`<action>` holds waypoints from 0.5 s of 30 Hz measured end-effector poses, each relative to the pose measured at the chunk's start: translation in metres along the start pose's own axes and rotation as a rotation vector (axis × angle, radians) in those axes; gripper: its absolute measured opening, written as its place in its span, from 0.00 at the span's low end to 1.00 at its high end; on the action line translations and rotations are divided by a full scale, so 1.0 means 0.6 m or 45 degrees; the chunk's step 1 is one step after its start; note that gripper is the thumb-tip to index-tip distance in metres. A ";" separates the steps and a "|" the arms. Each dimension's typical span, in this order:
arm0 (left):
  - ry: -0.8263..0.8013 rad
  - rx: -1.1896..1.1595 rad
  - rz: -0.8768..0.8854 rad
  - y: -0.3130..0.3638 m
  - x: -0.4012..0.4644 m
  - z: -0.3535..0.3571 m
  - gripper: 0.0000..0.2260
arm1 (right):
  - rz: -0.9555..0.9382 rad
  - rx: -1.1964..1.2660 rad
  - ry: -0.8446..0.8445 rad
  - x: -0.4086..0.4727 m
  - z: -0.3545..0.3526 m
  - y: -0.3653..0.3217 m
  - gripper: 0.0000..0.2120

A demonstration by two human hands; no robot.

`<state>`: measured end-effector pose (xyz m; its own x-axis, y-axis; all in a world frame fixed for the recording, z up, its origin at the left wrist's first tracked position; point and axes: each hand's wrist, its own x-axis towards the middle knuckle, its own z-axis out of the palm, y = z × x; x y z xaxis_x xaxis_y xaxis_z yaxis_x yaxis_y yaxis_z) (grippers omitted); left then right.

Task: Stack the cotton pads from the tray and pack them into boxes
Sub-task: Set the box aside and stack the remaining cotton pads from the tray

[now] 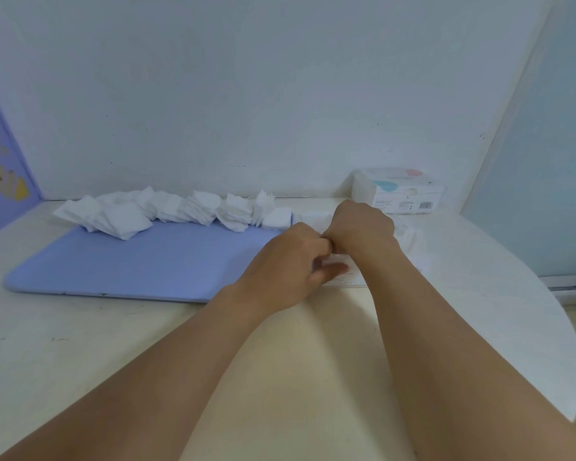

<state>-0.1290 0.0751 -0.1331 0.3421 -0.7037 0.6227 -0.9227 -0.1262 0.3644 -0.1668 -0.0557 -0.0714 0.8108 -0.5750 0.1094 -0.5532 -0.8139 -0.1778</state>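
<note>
A blue tray [130,261] lies on the table, with several loose white cotton pads [167,209] heaped along its far edge. Just right of the tray lies a white box [354,276], mostly covered by my hands. My left hand [293,261] grips the box's near left side, its fingers curled and its thumb lying across the box. My right hand [363,227] curls down over a white stack of cotton pads [406,234] at the box; its fingertips are hidden. A second, printed box [399,193] stands against the wall at the back right.
The cream table [80,344] curves off at a rounded edge on the right. A white wall runs close behind the tray. A purple poster [4,168] leans at the left, and a frosted panel [539,168] stands at the right.
</note>
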 end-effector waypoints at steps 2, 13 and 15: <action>0.009 -0.033 0.011 0.000 0.003 0.000 0.18 | 0.022 0.038 0.044 0.002 0.004 -0.001 0.13; -0.023 0.047 -0.041 0.007 -0.001 -0.003 0.15 | -0.080 0.089 -0.184 0.006 -0.007 0.004 0.15; -0.038 0.031 -0.044 0.007 -0.003 -0.006 0.11 | -0.073 0.358 -0.387 0.000 -0.022 0.009 0.18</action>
<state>-0.1327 0.0785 -0.1301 0.3690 -0.7189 0.5890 -0.9145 -0.1677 0.3683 -0.1726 -0.0612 -0.0595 0.8816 -0.4444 -0.1593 -0.4660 -0.7651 -0.4445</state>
